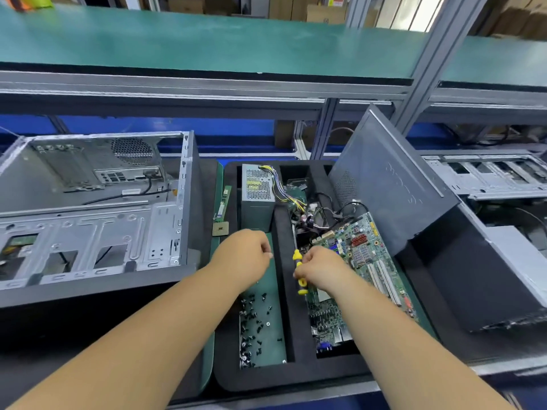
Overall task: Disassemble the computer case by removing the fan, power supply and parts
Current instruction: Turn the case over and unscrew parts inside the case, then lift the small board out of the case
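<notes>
An open grey computer case lies on its side at the left, with bare metal and a few black cables inside. A black foam tray to its right holds a power supply with coloured wires, a green motherboard and several loose black screws. My right hand grips a yellow-and-black screwdriver over the tray divider. My left hand is curled into a loose fist above the screw compartment; whether it holds a screw is hidden.
A dark side panel leans against the tray's right side. A RAM stick and a CPU chip lie between case and tray. Another case sits at the far right. A green shelf spans overhead.
</notes>
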A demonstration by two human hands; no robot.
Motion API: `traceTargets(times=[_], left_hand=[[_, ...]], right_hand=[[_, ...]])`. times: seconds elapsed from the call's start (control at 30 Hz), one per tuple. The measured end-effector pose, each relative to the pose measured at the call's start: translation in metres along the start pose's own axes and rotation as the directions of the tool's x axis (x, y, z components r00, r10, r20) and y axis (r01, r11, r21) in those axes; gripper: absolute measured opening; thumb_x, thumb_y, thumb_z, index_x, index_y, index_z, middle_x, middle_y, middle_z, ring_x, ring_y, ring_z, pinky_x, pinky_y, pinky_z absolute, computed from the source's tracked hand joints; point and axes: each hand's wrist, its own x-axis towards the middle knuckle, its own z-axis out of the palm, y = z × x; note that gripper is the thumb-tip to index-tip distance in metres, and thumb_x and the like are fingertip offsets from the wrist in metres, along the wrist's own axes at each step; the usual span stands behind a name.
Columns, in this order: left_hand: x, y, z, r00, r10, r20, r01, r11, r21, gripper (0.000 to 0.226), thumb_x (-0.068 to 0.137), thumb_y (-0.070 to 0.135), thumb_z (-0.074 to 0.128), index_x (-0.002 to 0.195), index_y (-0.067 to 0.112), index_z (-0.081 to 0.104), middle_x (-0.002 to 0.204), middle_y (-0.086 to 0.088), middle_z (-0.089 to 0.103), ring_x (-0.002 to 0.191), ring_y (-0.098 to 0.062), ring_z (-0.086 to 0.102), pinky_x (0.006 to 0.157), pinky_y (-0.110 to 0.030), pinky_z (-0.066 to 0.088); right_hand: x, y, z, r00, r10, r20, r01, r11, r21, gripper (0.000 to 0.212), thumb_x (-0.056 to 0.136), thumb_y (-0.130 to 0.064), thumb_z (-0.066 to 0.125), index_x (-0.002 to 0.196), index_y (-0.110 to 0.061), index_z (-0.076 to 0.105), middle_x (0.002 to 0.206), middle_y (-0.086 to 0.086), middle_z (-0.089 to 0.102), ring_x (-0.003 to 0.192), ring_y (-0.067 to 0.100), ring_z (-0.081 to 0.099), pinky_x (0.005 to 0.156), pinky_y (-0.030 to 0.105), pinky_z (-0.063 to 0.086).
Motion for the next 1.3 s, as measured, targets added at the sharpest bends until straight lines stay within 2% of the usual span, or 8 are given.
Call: traceTargets(times=[0.2,0.4,0.53,0.63,0.73,0.9,1.13,1.3], left_hand=[[-0.011,0.010,-0.016,0.997,0.019,-0.071,-0.032,0.981,-0.193,0.011,0.090,0.022,0.058,0.083,0.026,0.065,0.081,0.006,0.063,0.075,-0.013,0.059,0.071,-0.035,0.053],[-0.023,0.015,-0.031,0.992,0.078,-0.098,-0.097,0.972,-0.214,0.013,0.090,0.021,0.058,0.081,0.029,0.064,0.080,0.005,0.062,0.068,-0.014,0.057,0.070,-0.037,0.054],[-0.032,0.012,-0.042,0.982,0.122,-0.141,-0.152,0.963,-0.223,0.010,0.089,0.023,0.059,0.084,0.030,0.064,0.082,0.009,0.059,0.068,-0.004,0.051,0.071,-0.032,0.052],[-0.037,0.004,-0.054,0.974,0.151,-0.172,-0.187,0.958,-0.219,0.009,0.089,0.026,0.061,0.085,0.033,0.064,0.083,0.012,0.057,0.071,-0.003,0.052,0.070,-0.026,0.050],[-0.040,-0.011,-0.073,0.967,0.147,-0.209,-0.196,0.952,-0.237,0.008,0.088,0.025,0.063,0.085,0.032,0.066,0.085,0.012,0.057,0.070,-0.002,0.053,0.070,-0.021,0.048],[-0.046,-0.048,-0.112,0.966,0.074,-0.249,-0.148,0.946,-0.290,0.010,0.090,0.020,0.062,0.085,0.028,0.068,0.080,0.010,0.061,0.064,0.002,0.051,0.061,-0.014,0.040],[-0.062,-0.118,-0.166,0.958,0.007,-0.288,-0.096,0.951,-0.294,0.009,0.090,0.023,0.063,0.085,0.027,0.069,0.076,0.012,0.062,0.061,0.002,0.051,0.054,-0.014,0.043],[-0.070,-0.179,-0.197,0.961,-0.045,-0.274,-0.032,0.962,-0.270,0.008,0.090,0.023,0.064,0.086,0.027,0.069,0.079,0.013,0.063,0.073,-0.006,0.057,0.067,-0.022,0.046]], right_hand=[[0.013,0.004,0.030,0.995,0.049,0.092,-0.025,0.969,-0.246,0.024,0.081,-0.023,0.064,0.075,-0.015,0.042,0.070,0.002,0.052,0.059,0.018,0.049,0.050,0.027,0.035],[0.012,0.004,0.033,0.993,0.089,0.082,-0.068,0.971,-0.228,0.031,0.084,-0.027,0.064,0.100,-0.013,0.041,0.075,0.000,0.053,0.059,0.012,0.051,0.044,0.026,0.035],[0.010,-0.001,0.031,0.990,0.123,0.071,-0.104,0.968,-0.227,0.057,0.085,-0.034,0.070,0.127,-0.007,0.042,0.076,-0.001,0.052,0.057,0.011,0.049,0.044,0.026,0.035],[0.010,-0.005,0.027,0.992,0.117,0.044,-0.107,0.977,-0.184,0.059,0.085,-0.037,0.071,0.126,-0.005,0.043,0.080,0.000,0.053,0.064,0.015,0.051,0.055,0.029,0.044],[0.008,-0.020,0.014,0.999,0.039,-0.032,-0.042,0.994,-0.104,0.037,0.087,-0.036,0.066,0.101,-0.010,0.044,0.073,0.001,0.052,0.059,0.016,0.050,0.052,0.028,0.037],[-0.008,-0.086,-0.011,0.974,-0.165,-0.158,0.174,0.984,0.042,0.025,0.090,-0.034,0.060,0.085,-0.014,0.045,0.080,0.006,0.056,0.069,0.021,0.048,0.057,0.030,0.032],[-0.046,-0.201,0.005,0.888,-0.400,-0.228,0.442,0.880,0.176,0.013,0.091,-0.034,0.060,0.090,-0.021,0.062,0.079,-0.002,0.063,0.073,0.017,0.056,0.061,0.029,0.040],[-0.056,-0.265,0.048,0.879,-0.444,-0.175,0.471,0.866,0.166,0.015,0.091,-0.035,0.062,0.094,-0.020,0.060,0.084,-0.002,0.062,0.079,0.020,0.058,0.063,0.028,0.042]])
